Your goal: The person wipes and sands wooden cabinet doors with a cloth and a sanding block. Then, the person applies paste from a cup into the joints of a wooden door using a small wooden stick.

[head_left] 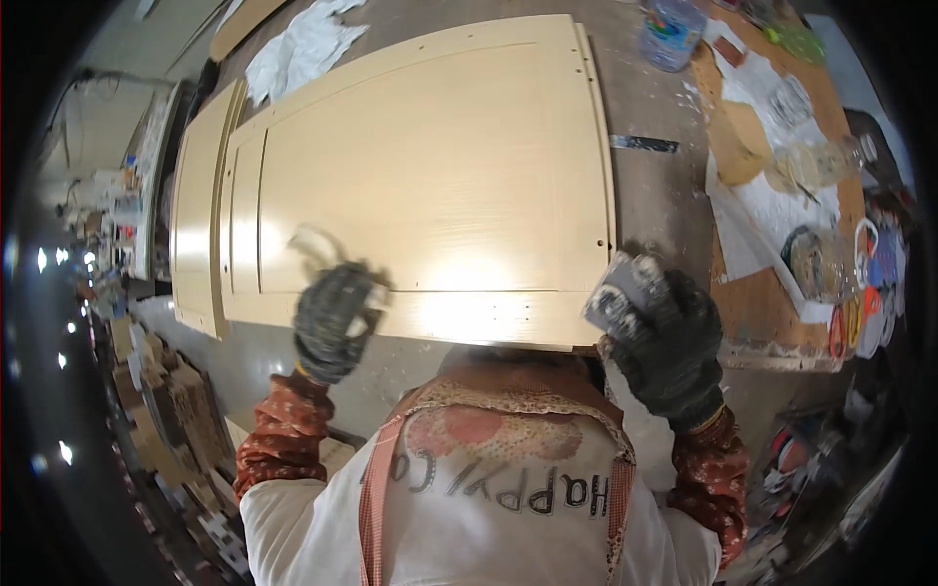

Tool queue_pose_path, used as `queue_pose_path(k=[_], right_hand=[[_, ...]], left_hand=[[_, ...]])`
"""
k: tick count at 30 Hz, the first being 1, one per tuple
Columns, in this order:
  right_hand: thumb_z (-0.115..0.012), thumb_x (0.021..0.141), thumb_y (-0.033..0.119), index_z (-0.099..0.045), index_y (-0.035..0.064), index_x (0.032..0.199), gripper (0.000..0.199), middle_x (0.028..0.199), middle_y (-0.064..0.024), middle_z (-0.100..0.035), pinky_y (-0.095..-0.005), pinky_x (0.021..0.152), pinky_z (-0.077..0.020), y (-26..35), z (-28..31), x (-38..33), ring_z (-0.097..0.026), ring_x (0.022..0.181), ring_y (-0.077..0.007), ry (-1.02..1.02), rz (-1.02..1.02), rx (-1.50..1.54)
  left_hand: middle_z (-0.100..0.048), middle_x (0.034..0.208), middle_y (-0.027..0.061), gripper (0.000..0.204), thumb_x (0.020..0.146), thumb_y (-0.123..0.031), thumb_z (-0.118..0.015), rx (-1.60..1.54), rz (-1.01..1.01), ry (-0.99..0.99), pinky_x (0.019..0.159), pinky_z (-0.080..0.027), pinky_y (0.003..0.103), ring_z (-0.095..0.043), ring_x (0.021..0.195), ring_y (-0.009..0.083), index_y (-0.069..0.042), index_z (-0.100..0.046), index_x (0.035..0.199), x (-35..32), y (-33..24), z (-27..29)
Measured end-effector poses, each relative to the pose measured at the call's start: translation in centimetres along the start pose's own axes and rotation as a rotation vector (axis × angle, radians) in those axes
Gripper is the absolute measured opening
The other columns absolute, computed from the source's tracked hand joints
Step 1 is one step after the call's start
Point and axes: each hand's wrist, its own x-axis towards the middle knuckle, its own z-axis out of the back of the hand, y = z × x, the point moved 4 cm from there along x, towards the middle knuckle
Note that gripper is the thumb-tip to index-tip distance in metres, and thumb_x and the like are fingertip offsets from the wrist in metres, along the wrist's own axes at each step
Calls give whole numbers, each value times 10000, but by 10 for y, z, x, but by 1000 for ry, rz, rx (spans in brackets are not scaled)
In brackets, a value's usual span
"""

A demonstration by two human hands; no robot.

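A large cream cabinet door panel (430,166) lies flat on the workbench in front of me. My left hand (334,320), in a dark grey glove, is over the panel's near edge and grips a small pale blurred thing, perhaps a cloth or a piece of paper (311,244). My right hand (664,337), also gloved, is just off the panel's near right corner and holds a grey, dust-smeared sanding block (618,293). Both sleeves are red patterned, and a white apron covers my front.
A second cream panel (195,215) lies under the first at the left. White rags (298,49) sit at the back. On the right a brown board (762,293) carries jars, a plastic tub (670,31), paper and cups. Cardboard boxes (166,410) are stacked at the lower left.
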Motion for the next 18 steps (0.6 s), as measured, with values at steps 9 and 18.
queue_pose_path(k=[9, 18], right_hand=[[-672, 802, 275, -639, 134, 1065, 301, 1248, -112, -548, -484, 909, -481, 57, -78, 64, -524, 1140, -358, 65, 390, 296], [-692, 806, 246, -645, 139, 1138, 352, 1321, -102, -548, -506, 929, -446, 42, -12, 23, -504, 1167, -386, 290, 156, 55]], left_hand=[[-640, 1213, 158, 435, 805, -9, -651, 134, 301, -173, 964, -476, 429, -603, 1126, 340, -49, -605, 1236, -56, 30, 23], [-638, 1210, 157, 433, 818, -17, -599, 213, 594, -236, 992, -453, 413, -585, 1144, 335, -63, -616, 1248, -142, 116, 47]])
